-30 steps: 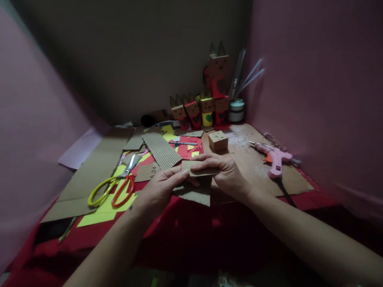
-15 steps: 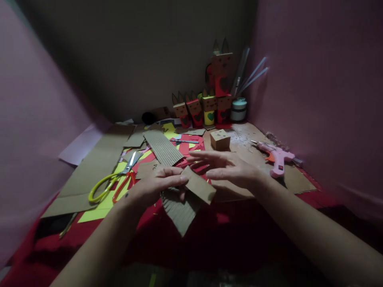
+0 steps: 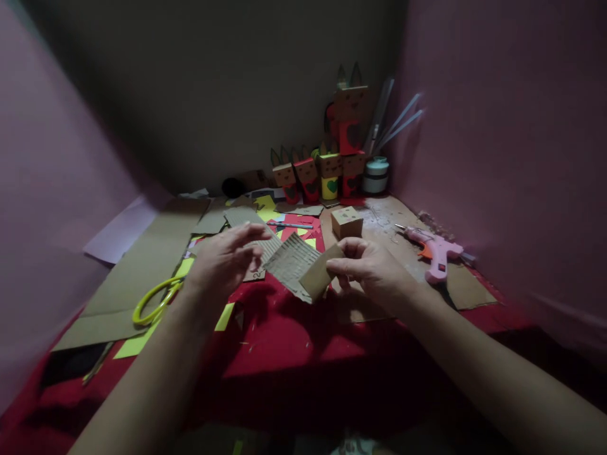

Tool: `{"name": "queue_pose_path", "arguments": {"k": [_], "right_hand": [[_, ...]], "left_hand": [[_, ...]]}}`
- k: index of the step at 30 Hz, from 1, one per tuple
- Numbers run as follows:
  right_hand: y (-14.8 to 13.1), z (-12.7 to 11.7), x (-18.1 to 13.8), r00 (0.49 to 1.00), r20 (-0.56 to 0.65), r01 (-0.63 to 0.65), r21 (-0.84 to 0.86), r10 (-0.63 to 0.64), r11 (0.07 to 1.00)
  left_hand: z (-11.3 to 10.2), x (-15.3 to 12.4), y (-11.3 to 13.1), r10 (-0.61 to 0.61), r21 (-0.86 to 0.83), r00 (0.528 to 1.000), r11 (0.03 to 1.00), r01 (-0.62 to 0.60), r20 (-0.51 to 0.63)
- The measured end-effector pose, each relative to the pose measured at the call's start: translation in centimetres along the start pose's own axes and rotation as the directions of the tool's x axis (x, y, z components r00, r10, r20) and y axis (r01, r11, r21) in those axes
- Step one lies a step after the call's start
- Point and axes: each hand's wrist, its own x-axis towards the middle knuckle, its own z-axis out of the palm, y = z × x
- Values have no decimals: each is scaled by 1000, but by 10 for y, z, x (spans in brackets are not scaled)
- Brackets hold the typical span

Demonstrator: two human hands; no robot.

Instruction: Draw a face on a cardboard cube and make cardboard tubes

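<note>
Since half a second ago the cardboard (image 3: 301, 270) has passed from the left hand (image 3: 222, 259) to the right hand (image 3: 374, 272), and it is lifted higher above the counter (image 3: 284, 360). Now the right hand pinches its smooth flap between thumb and fingers. The ribbed part hangs out to the left, in the air between both hands. The left hand is open with loose fingers and holds nothing; its fingertips are close to the ribbed edge, but in this dim light I cannot tell if they touch.

As I judge it, the piece is already cut and bent at one fold, but it is not closed into any shape and I see no glue on it. The glue gun (image 3: 434, 249) lies apart at the right, not touched. Scissors (image 3: 152, 300) lie under the left wrist among paper scraps (image 3: 284, 226). A small box (image 3: 346, 222) stands just behind the hands, and finished figures (image 3: 327, 170) stand in the far corner. Nothing blocks the hands.
</note>
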Motion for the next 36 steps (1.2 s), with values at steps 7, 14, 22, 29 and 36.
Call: {"name": "queue_pose_path", "arguments": {"k": [7, 14, 22, 29, 36], "right_hand": [[7, 7, -6, 982, -185, -8, 143, 34, 990], [11, 13, -9, 998, -68, 15, 192, -2, 981], [19, 14, -3, 993, -61, -72, 376, 102, 924], [24, 17, 3, 989, -99, -62, 388, 109, 919], [-5, -13, -41, 845, -420, 197, -330, -330, 923]], "left_hand": [[31, -47, -14, -105, 301, 985, 952, 59, 140], [50, -42, -28, -119, 125, 959, 988, 89, 259], [38, -33, -32, -78, 173, 951, 985, 27, 298], [39, -29, -31, -51, 301, 964, 953, -31, 261], [32, -26, -14, 58, 407, 976, 913, 34, -212]]}}
